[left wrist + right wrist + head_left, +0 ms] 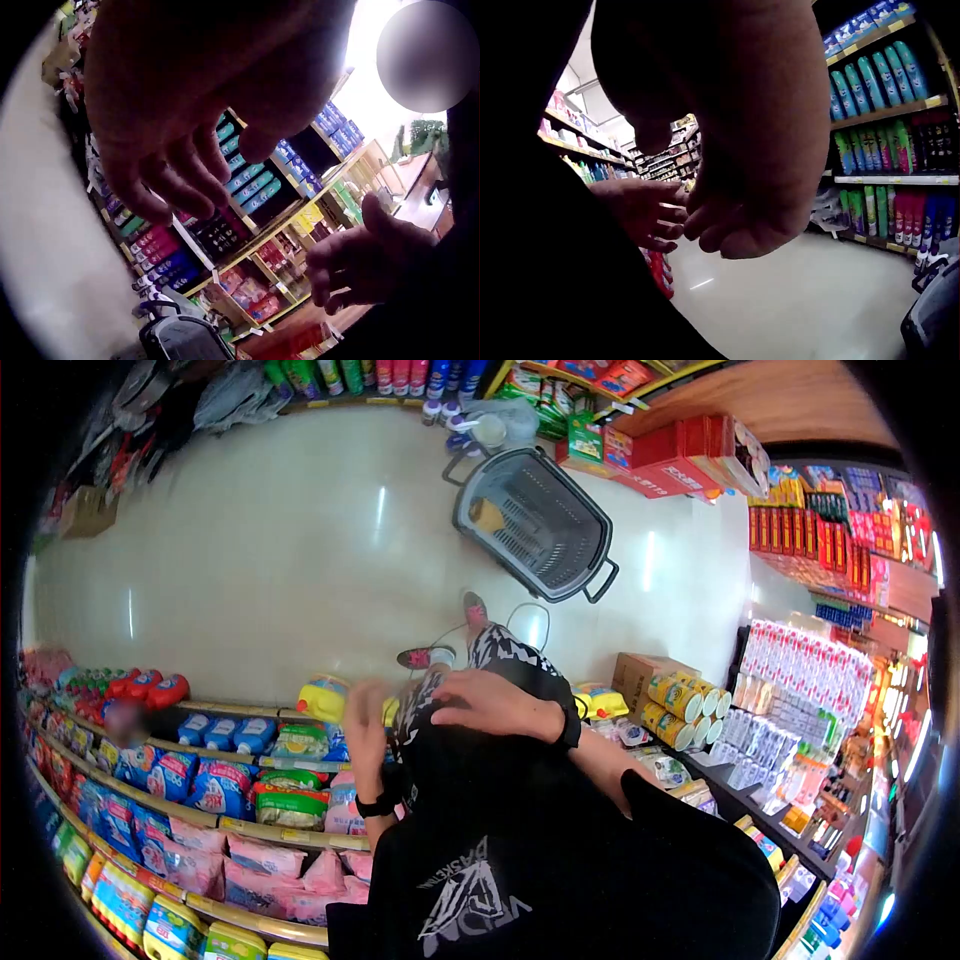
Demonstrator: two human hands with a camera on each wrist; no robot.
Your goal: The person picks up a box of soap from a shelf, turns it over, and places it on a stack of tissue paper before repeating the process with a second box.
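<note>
- L hand point(366, 732): released, fingers loosely bent, empty; in front of torso, nr yellow pack point(323, 698) at shelf point(240, 826) edge.
- R hand point(493, 705): released, fingers loosely bent, empty; nr L hand, apart. Contact w/ shirt point(580, 810): can't tell.
- Basket point(548, 510): on flr point(250, 570), past feet point(474, 610); tan item point(487, 515) inside, ID unclear.
- Red boxes point(672, 458): nr basket.

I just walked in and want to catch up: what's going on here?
A person is in a shop aisle beside shelves of bagged and bottled goods. Their left hand and right hand are in front of them, both empty, fingers loosely bent. A grey basket sits on the floor, with a yellowish item inside.
</note>
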